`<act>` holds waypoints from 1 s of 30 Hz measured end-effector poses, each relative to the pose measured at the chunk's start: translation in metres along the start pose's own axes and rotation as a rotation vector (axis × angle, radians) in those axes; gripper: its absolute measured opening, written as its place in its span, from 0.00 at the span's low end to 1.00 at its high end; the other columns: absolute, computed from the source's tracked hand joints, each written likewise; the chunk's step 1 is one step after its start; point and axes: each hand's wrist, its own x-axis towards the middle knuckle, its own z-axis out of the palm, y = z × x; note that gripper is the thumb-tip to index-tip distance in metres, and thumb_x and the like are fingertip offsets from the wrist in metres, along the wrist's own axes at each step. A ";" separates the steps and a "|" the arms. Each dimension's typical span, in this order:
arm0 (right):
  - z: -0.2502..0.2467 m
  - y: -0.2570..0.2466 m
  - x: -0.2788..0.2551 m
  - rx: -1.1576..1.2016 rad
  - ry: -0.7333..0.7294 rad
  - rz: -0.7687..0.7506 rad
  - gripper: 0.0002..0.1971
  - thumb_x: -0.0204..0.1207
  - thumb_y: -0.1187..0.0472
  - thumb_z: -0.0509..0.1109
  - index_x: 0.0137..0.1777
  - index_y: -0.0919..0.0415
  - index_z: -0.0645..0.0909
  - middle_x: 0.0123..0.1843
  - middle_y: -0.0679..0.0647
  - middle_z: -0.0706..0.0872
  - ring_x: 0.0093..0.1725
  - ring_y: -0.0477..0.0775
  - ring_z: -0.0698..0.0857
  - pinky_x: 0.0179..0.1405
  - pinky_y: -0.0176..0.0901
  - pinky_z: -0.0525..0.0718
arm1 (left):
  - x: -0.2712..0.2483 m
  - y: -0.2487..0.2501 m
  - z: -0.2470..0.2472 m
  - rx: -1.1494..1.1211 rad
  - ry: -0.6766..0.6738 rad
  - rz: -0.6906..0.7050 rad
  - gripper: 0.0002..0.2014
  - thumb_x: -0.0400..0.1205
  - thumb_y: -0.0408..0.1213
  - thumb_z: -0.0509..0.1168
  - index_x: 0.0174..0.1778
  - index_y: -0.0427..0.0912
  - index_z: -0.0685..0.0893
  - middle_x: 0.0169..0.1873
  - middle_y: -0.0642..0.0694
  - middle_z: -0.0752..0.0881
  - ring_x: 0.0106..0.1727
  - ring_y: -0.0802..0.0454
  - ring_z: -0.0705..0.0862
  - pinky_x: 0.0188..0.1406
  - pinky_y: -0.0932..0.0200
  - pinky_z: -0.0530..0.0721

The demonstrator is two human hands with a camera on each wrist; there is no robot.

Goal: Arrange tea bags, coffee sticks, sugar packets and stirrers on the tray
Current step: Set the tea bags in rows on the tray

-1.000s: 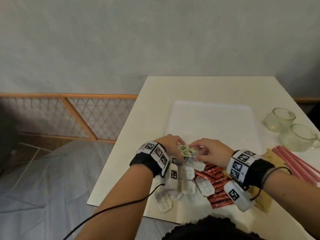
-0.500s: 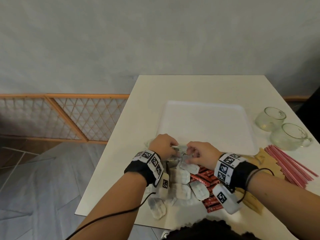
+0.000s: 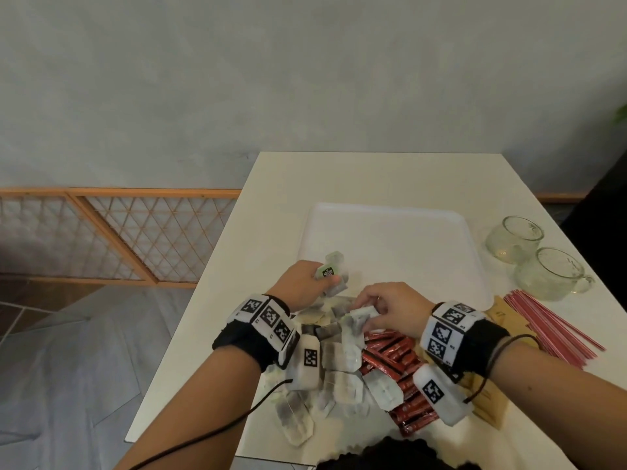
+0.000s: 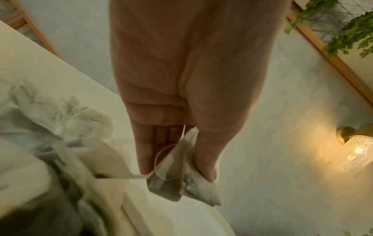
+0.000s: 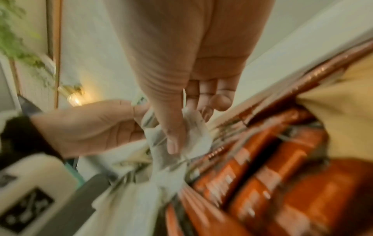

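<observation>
A heap of white tea bags (image 3: 341, 359) lies at the table's near edge, with red coffee sticks (image 3: 393, 354) to its right. My left hand (image 3: 305, 281) pinches a couple of tea bags (image 3: 334, 273) (image 4: 181, 180) with a green tag, just over the near left corner of the white tray (image 3: 393, 245). My right hand (image 3: 390, 308) pinches another tea bag (image 5: 193, 135) at the top of the heap. Tan sugar packets (image 3: 502, 315) and pink stirrers (image 3: 549, 325) lie to the right.
Two glass cups (image 3: 536, 257) stand right of the tray. The table's left edge (image 3: 190, 310) drops to a grey floor, with a wooden lattice fence (image 3: 112, 235) beyond. A lit lamp (image 4: 355, 153) glows on the wall.
My left hand has pulled away from the right and moved up-left to the tray's corner with tea bags. My right hand stays at the heap.
</observation>
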 end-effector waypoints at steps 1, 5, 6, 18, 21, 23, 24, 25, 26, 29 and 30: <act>-0.007 -0.002 -0.002 0.040 0.014 -0.017 0.16 0.65 0.62 0.83 0.50 0.46 0.85 0.30 0.36 0.80 0.27 0.36 0.76 0.31 0.26 0.72 | 0.000 0.001 0.000 -0.008 -0.004 0.010 0.18 0.86 0.44 0.62 0.30 0.44 0.76 0.29 0.49 0.79 0.31 0.56 0.75 0.31 0.62 0.69; -0.036 -0.016 -0.002 0.242 0.088 -0.120 0.17 0.64 0.63 0.83 0.51 0.48 0.86 0.42 0.48 0.85 0.36 0.44 0.79 0.39 0.36 0.80 | 0.003 0.013 0.001 -0.069 0.017 0.065 0.13 0.87 0.42 0.62 0.35 0.45 0.79 0.31 0.54 0.81 0.33 0.57 0.78 0.32 0.67 0.73; -0.041 -0.020 -0.001 0.297 0.112 -0.143 0.17 0.65 0.64 0.83 0.52 0.50 0.86 0.42 0.52 0.86 0.38 0.50 0.81 0.42 0.42 0.81 | 0.004 0.016 0.002 -0.156 0.007 0.069 0.12 0.87 0.40 0.62 0.37 0.46 0.81 0.32 0.53 0.83 0.35 0.56 0.81 0.34 0.70 0.77; -0.073 -0.033 0.041 0.350 0.221 0.047 0.25 0.62 0.68 0.84 0.58 0.58 0.79 0.44 0.57 0.82 0.33 0.52 0.84 0.39 0.48 0.90 | 0.029 0.041 0.011 -1.173 -0.161 -0.194 0.17 0.83 0.42 0.69 0.63 0.34 0.84 0.54 0.35 0.88 0.49 0.40 0.90 0.47 0.52 0.91; -0.078 -0.035 0.049 0.335 0.300 0.011 0.22 0.62 0.66 0.85 0.52 0.54 0.78 0.54 0.52 0.83 0.34 0.51 0.87 0.44 0.50 0.88 | 0.040 0.043 0.007 -1.321 -0.068 -0.302 0.07 0.84 0.33 0.67 0.54 0.34 0.82 0.44 0.37 0.86 0.36 0.48 0.90 0.39 0.55 0.92; -0.081 -0.036 0.050 0.294 0.274 -0.040 0.21 0.62 0.65 0.85 0.51 0.50 0.80 0.58 0.48 0.81 0.37 0.47 0.86 0.48 0.46 0.87 | 0.048 0.043 0.002 -1.386 -0.063 -0.322 0.07 0.84 0.32 0.66 0.57 0.34 0.81 0.44 0.38 0.87 0.36 0.48 0.89 0.41 0.54 0.92; -0.082 -0.036 0.051 0.284 0.239 -0.056 0.21 0.62 0.65 0.84 0.51 0.50 0.81 0.59 0.47 0.81 0.39 0.46 0.86 0.48 0.43 0.87 | 0.051 0.043 0.000 -1.393 -0.064 -0.321 0.09 0.84 0.32 0.66 0.58 0.35 0.81 0.45 0.38 0.87 0.37 0.48 0.90 0.41 0.55 0.92; -0.083 -0.036 0.052 0.269 0.213 -0.066 0.19 0.62 0.66 0.84 0.50 0.51 0.83 0.59 0.47 0.80 0.42 0.46 0.87 0.49 0.41 0.87 | 0.054 0.043 -0.002 -1.389 -0.064 -0.319 0.10 0.84 0.32 0.66 0.60 0.36 0.82 0.46 0.39 0.88 0.37 0.49 0.90 0.40 0.56 0.92; -0.083 -0.035 0.055 0.240 0.210 -0.076 0.17 0.63 0.67 0.83 0.50 0.52 0.85 0.58 0.47 0.81 0.45 0.46 0.87 0.49 0.39 0.87 | 0.057 0.043 -0.004 -1.389 -0.068 -0.324 0.11 0.84 0.32 0.67 0.61 0.36 0.82 0.46 0.39 0.88 0.37 0.49 0.90 0.40 0.56 0.92; -0.083 -0.028 0.065 0.109 0.284 -0.109 0.12 0.67 0.67 0.81 0.49 0.56 0.87 0.54 0.49 0.85 0.47 0.48 0.88 0.52 0.39 0.85 | 0.066 0.041 -0.007 -1.368 -0.088 -0.355 0.08 0.84 0.32 0.66 0.57 0.35 0.82 0.42 0.39 0.88 0.34 0.49 0.90 0.42 0.55 0.92; -0.083 -0.025 0.068 0.089 0.303 -0.115 0.10 0.69 0.66 0.80 0.49 0.56 0.87 0.53 0.50 0.86 0.46 0.46 0.89 0.51 0.38 0.84 | 0.069 0.041 -0.008 -1.359 -0.095 -0.366 0.07 0.84 0.33 0.65 0.55 0.35 0.83 0.40 0.39 0.88 0.34 0.49 0.90 0.42 0.54 0.92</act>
